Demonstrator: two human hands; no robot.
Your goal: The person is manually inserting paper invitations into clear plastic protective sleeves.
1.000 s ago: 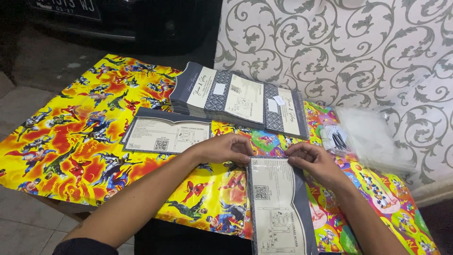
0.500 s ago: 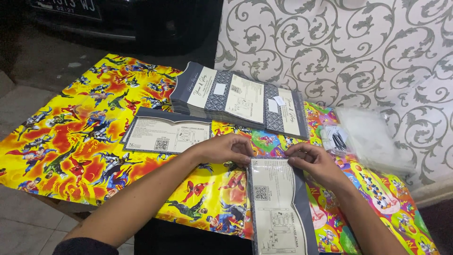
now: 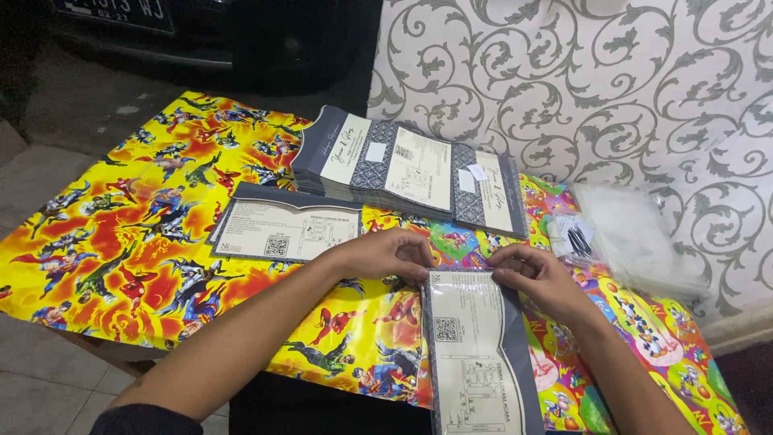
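While pinching the far end of the sleeved card point(image 3: 477, 354) between left hand point(image 3: 385, 254) and right hand point(image 3: 538, 275): long axis toward the body (fingertips pressed at both corners).

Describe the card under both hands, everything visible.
The card is a long, narrow cream panel with a grey-blue border strip along its right edge, printed with a square code and a small map-like drawing. It looks sleeved in clear glossy plastic. It lies flat on the bright cartoon-print table cover, long axis running toward the camera, its near end cut off by the picture's edge. The left hand and right hand both pinch its far end.
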